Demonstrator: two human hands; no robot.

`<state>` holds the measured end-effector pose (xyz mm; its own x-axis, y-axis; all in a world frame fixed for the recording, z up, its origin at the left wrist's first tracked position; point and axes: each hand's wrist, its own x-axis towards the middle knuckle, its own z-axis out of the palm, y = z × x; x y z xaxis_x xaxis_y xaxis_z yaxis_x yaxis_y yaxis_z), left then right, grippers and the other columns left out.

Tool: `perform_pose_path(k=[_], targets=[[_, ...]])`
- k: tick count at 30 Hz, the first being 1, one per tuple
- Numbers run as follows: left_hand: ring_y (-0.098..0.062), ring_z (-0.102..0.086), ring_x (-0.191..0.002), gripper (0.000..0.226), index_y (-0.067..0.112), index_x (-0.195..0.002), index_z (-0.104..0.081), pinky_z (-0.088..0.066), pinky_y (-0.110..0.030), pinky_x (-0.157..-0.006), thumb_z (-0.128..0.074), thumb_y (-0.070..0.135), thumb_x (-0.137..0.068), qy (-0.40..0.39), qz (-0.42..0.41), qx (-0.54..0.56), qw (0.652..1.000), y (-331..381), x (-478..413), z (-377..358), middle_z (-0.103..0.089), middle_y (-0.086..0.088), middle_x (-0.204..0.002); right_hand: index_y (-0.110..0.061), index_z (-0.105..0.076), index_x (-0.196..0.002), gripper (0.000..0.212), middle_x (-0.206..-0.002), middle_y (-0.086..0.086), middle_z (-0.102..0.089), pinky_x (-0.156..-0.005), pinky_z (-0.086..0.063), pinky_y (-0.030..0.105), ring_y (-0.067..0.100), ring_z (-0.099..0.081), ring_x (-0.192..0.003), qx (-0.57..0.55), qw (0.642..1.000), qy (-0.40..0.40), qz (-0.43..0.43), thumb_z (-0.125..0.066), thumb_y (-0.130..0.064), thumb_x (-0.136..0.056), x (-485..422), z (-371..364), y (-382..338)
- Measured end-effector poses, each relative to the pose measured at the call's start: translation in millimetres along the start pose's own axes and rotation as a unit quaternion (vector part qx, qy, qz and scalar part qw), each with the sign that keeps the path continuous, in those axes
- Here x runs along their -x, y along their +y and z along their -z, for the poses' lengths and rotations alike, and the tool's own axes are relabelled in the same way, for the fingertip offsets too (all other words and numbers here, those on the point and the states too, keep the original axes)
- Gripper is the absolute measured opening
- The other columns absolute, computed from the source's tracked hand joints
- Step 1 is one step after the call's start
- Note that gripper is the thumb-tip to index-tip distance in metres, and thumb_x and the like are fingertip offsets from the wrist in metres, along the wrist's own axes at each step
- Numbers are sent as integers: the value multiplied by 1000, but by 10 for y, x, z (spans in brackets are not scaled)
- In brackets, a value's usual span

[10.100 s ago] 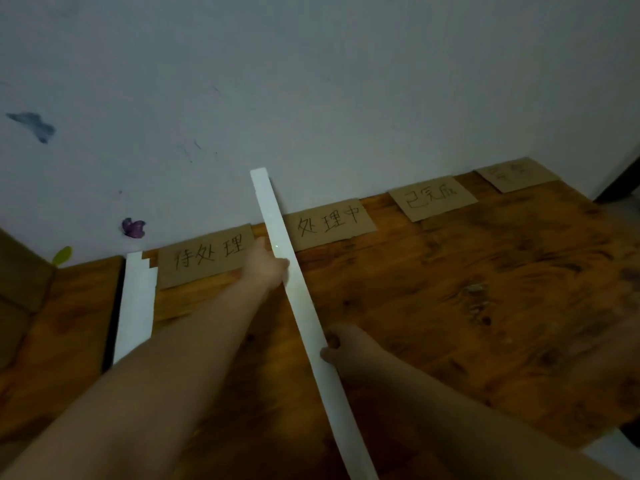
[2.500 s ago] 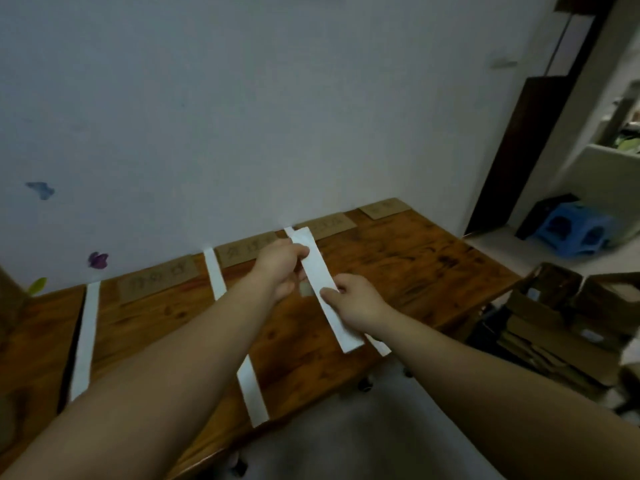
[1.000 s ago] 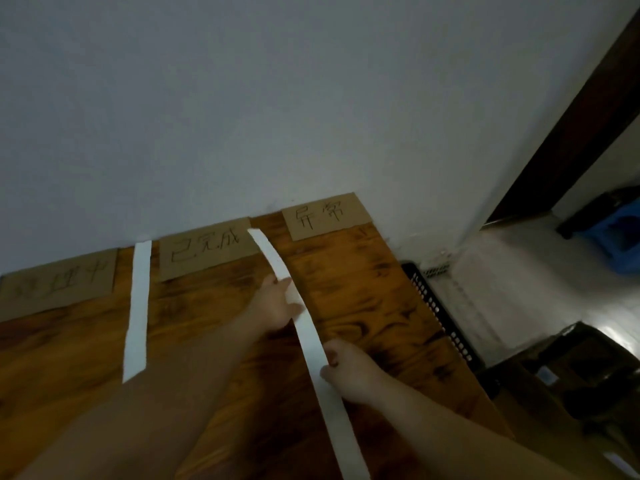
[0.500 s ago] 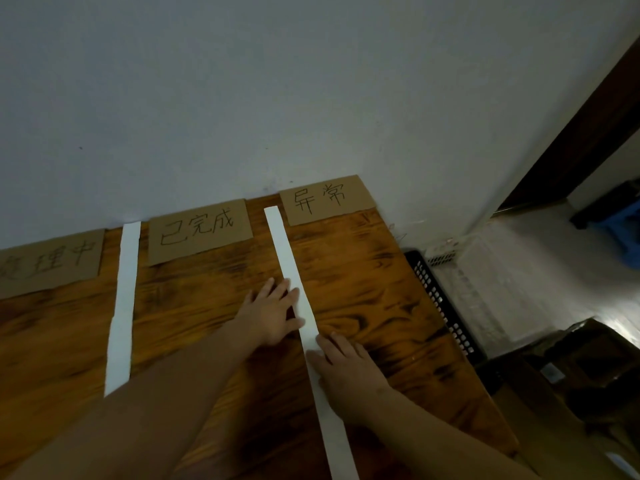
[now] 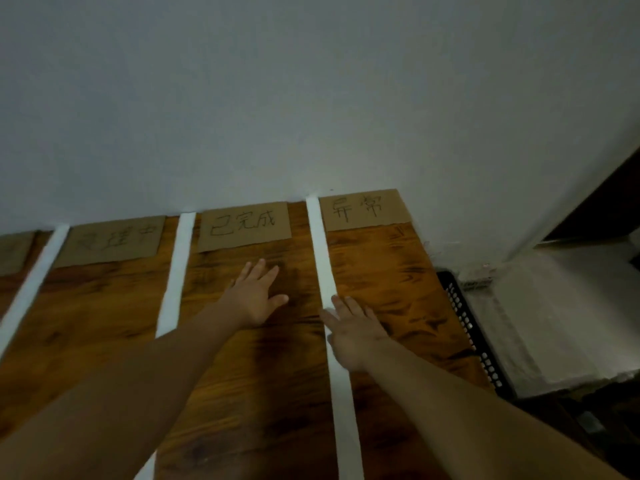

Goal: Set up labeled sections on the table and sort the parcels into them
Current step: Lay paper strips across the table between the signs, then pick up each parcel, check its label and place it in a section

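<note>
The right hand (image 5: 353, 329) lay flat, fingers straight, on the rightmost white paper strip (image 5: 323, 261), pressing it to the wooden table (image 5: 381, 271). The left hand (image 5: 254, 296), fingers spread and holding nothing, rested on the wood to the strip's left, apart from it. The strip's long axis ran from the wall (image 5: 311, 98) toward the near edge, between the 已完成 label (image 5: 244, 225) and the 异常 label (image 5: 363, 209). Any further smoothing looked likeliest to fall to the right hand, the nearer. No parcels were in view.
</note>
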<state>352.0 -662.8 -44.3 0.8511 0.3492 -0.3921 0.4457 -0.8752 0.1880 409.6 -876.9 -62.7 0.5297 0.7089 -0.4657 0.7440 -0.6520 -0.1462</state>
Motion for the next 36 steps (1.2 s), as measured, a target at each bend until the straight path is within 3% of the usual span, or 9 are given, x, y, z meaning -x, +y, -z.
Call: perform_pose_path(k=[6,11,14,21,23,25,27,31,36], targets=[[-26,11,-143,71,26,-149,-12,-7,-47,-115,-36,59,-91,55,87,24,994,-946,1103,651,5,-3,-158,-24,-5,-154,61,-162,9,5,-116,-6,49,30,3,-148,42,995,47,78,-32,-42,-102,-8,1008,-824],[-25,6,-144,70,19,-150,-12,1,-38,-115,-37,54,-94,144,178,37,973,-1885,2233,1220,-5,-8,-158,-20,-20,-153,65,-159,12,-16,-117,-17,44,31,-13,-146,58,982,114,141,-38,-50,-98,99,1683,-2030],[-27,5,-144,71,18,-149,-14,0,-38,-115,-39,54,-93,190,232,52,953,-2485,3031,1418,-4,-12,-157,-20,-19,-153,66,-160,12,-12,-116,-19,43,31,-13,-145,45,976,131,167,-40,-49,-98,197,1916,-2867],[-30,1,-144,68,21,-149,-19,-6,-41,-115,-41,52,-93,250,318,64,912,-3939,4827,1559,-5,-9,-158,-19,-24,-150,65,-155,14,-24,-112,-28,47,34,-26,-139,52,953,168,248,-41,-51,-97,497,1976,-4967],[-27,0,-144,61,19,-147,-25,-4,-39,-115,-40,48,-95,242,340,52,908,-4274,5242,1544,-7,-7,-158,-20,-21,-152,67,-156,12,-22,-113,-27,47,34,-25,-140,55,947,160,273,-41,-52,-96,583,1904,-5512],[-28,3,-144,61,23,-148,-19,-4,-40,-115,-37,48,-96,220,368,74,900,-4588,5599,1517,-4,-5,-158,-21,-21,-152,67,-156,12,-23,-112,-29,46,34,-27,-139,72,940,145,300,-41,-53,-96,631,1827,-5997],[-31,3,-144,57,24,-148,-21,-4,-42,-115,-38,44,-97,208,382,60,898,-4908,5855,1462,-4,-8,-158,-21,-22,-151,67,-154,12,-26,-110,-31,46,34,-30,-137,85,933,136,322,-42,-53,-96,629,1795,-6439],[-31,-6,-143,65,17,-147,-24,-7,-41,-115,-55,33,-92,285,402,113,863,-5469,6132,1410,-12,-12,-156,-21,-18,-153,70,-157,12,-20,-113,-28,45,33,-25,-141,96,921,129,355,-43,-53,-96,475,1786,-7247],[-28,6,-144,70,28,-149,-11,-7,-44,-115,-44,51,-92,246,455,167,839,-6288,6202,1636,3,-3,-158,-22,-13,-154,73,-160,10,-14,-115,-25,43,32,-19,-144,99,910,133,380,-41,-56,-96,-19,1854,-8189]])
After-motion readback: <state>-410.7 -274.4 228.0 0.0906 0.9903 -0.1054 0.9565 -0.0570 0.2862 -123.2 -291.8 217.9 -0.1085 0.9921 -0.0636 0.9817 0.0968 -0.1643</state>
